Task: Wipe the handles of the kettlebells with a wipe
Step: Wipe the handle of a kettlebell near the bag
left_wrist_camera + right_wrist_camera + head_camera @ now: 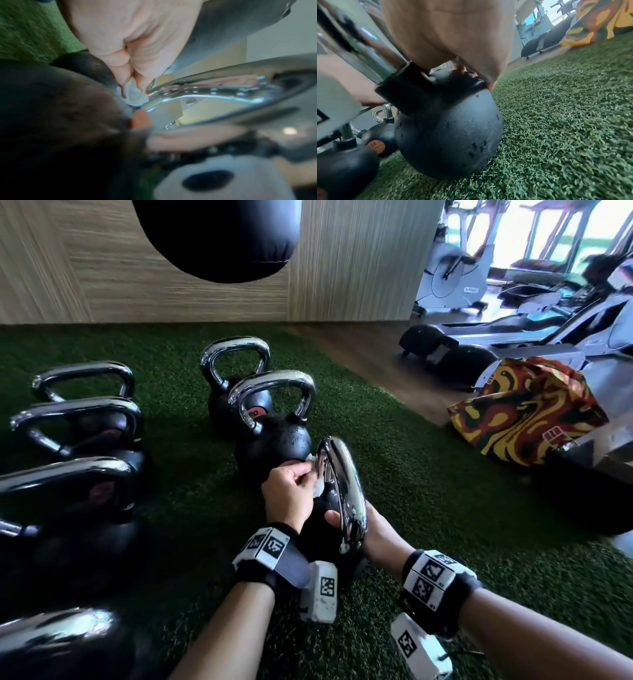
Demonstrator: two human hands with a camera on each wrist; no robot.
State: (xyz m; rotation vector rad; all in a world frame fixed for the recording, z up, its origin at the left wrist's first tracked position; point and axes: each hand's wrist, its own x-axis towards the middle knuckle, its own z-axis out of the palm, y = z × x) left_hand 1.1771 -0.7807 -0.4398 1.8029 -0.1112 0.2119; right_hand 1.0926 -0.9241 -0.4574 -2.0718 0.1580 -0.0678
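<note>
While both hands grip, left hand (291, 494) pinching wipe (317, 489), right hand (371, 530) clasping kettlebell handle (342, 491), other kettlebells (274, 419) just beyond.

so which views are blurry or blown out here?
Head view: sharp centre, window blown out, wide-angle bending at the edges, glare on the chrome handle. Left wrist view: soft nearly throughout, only the wipe fairly readable. Right wrist view: right hand blurred close to the lens, kettlebell and turf reasonably sharp.
</note>
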